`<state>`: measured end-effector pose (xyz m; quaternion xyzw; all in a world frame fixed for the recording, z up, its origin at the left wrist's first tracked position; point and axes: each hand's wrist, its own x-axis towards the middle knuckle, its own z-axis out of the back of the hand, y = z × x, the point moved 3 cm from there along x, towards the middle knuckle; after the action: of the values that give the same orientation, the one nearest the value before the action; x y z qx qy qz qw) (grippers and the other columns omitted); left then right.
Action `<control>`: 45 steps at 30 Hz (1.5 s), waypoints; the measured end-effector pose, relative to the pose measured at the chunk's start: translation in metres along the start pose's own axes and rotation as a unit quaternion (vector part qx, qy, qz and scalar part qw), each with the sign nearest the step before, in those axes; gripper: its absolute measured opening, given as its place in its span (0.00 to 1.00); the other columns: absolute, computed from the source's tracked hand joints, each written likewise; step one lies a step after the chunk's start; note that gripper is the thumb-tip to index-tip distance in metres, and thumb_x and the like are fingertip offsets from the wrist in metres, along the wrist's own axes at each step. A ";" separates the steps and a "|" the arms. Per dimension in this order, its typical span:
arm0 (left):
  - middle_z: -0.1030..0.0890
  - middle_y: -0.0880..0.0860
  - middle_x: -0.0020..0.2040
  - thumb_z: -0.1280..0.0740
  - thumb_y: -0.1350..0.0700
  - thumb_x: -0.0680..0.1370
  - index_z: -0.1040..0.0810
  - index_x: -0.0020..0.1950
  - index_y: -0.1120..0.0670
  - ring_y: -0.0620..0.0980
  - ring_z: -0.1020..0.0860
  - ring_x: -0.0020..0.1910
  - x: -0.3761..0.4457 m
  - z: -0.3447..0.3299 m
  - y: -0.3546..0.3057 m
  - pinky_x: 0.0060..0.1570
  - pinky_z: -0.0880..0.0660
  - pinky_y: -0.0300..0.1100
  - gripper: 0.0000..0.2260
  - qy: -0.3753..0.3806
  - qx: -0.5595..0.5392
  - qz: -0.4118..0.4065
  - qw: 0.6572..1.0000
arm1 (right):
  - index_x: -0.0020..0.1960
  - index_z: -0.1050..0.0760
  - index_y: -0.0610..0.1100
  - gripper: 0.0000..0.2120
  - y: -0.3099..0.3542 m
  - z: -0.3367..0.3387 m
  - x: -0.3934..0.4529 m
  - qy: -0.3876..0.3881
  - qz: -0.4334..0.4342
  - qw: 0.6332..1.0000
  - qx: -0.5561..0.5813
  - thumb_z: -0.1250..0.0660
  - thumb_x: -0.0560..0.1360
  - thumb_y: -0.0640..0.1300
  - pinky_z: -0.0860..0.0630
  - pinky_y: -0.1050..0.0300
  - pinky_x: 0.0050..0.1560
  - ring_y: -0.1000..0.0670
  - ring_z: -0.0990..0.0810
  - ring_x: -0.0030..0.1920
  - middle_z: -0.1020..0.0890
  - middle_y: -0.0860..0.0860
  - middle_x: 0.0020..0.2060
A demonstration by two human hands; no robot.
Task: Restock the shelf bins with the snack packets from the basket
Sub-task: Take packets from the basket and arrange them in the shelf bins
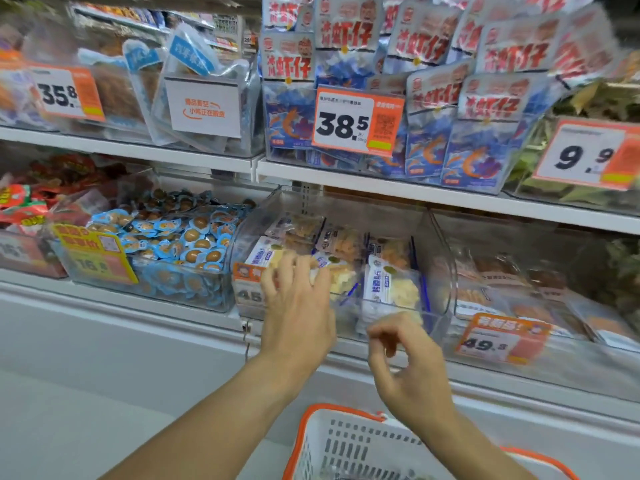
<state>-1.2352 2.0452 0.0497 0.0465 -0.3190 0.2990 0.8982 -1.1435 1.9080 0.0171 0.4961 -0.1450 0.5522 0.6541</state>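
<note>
Head view: left hand [298, 306] reaches into clear shelf bin [443, 271], fingers spread, touching white snack packets [391, 289] | right hand [408, 368] near bin front, fingers loosely curled, holding nothing | packets likely light, soft, slippery film; take by edge seam | basket [346, 441] cut off, contents unclear; motion blur.

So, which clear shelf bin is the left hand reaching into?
The lower-shelf bin of white packets, between the blue egg-snack bin and the 49.8 bin; left hand over its front.

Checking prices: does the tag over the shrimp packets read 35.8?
No, the tag on the shrimp packets reads 38.5.
</note>
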 end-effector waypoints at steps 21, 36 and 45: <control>0.43 0.51 0.80 0.33 0.53 0.79 0.55 0.82 0.51 0.54 0.38 0.76 -0.329 -0.193 -0.097 0.73 0.38 0.46 0.39 0.688 -0.173 0.206 0.674 | 0.74 0.36 0.45 0.32 -0.132 0.011 -0.368 0.386 -0.619 0.679 -0.087 0.27 0.73 0.42 0.25 0.59 0.56 0.47 0.24 0.56 0.32 0.44 0.68; 0.20 0.54 0.51 0.36 0.52 0.81 0.21 0.53 0.56 0.50 0.22 0.49 -0.299 -0.209 -0.105 0.50 0.24 0.45 0.09 0.622 -0.175 0.263 0.717 | 0.48 0.25 0.40 0.07 -0.131 -0.011 -0.339 0.043 -0.813 0.439 0.381 0.35 0.77 0.29 0.33 0.63 0.32 0.55 0.26 0.29 0.19 0.47 0.35; 0.16 0.59 0.53 0.39 0.44 0.82 0.19 0.58 0.56 0.61 0.17 0.52 -0.228 -0.176 -0.086 0.50 0.19 0.58 0.17 0.487 -0.462 0.480 0.565 | 0.53 0.21 0.41 0.13 -0.114 -0.008 -0.306 0.266 -0.696 0.573 0.342 0.30 0.71 0.29 0.32 0.59 0.34 0.53 0.24 0.34 0.18 0.47 0.40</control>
<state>-1.2311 1.9073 -0.2169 -0.6874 0.0968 0.4751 0.5408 -1.1541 1.7488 -0.2682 0.4617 0.6252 0.0431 0.6278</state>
